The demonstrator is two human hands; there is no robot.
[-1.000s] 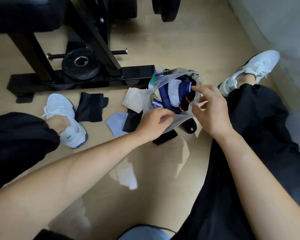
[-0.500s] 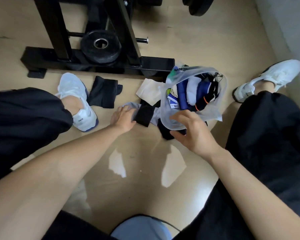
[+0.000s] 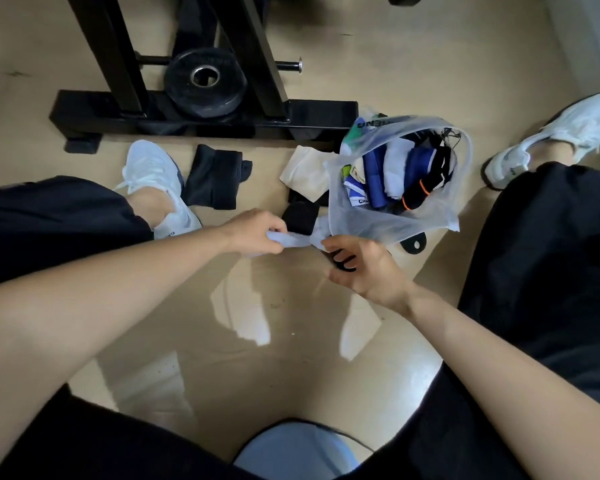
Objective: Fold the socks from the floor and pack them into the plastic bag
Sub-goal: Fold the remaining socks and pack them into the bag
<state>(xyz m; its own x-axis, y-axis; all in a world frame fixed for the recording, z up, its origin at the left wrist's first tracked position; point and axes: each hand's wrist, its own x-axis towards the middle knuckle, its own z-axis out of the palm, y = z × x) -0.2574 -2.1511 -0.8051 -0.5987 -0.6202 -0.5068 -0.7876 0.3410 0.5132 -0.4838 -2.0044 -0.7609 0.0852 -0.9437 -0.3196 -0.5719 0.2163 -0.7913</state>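
pale sock [image 3: 293,241] stretched between both hands, low over the floor [image 3: 284,327]. left hand [image 3: 253,230] grips one end with its fingers curled round the cloth. right hand [image 3: 364,268] pinches the other end at thumb and fingertip; its remaining fingers curl above a dark piece beneath, and whether they hold that too cannot be told.

just beyond the right hand stands the plastic bag [image 3: 361,223], its mouth open, with its near wall touching the sock's end. packed socks [image 3: 378,181] fill it: blue, white, and a black one with an orange band.

between the hands and a little beyond them lies a black sock [image 3: 300,218], pressed against the bag's side, with a cream sock [image 3: 303,173] further out. beyond the left hand lies a folded black sock [image 3: 213,181], and beside it a white shoe [image 3: 155,178] on the person's foot. a black disc [image 3: 413,242] with a hole peeks from under the bag, just right of the right hand. far past the right hand sits the other white shoe [image 3: 551,133]. well beyond both hands stand a black frame [image 3: 201,116] and a weight plate [image 3: 205,84].
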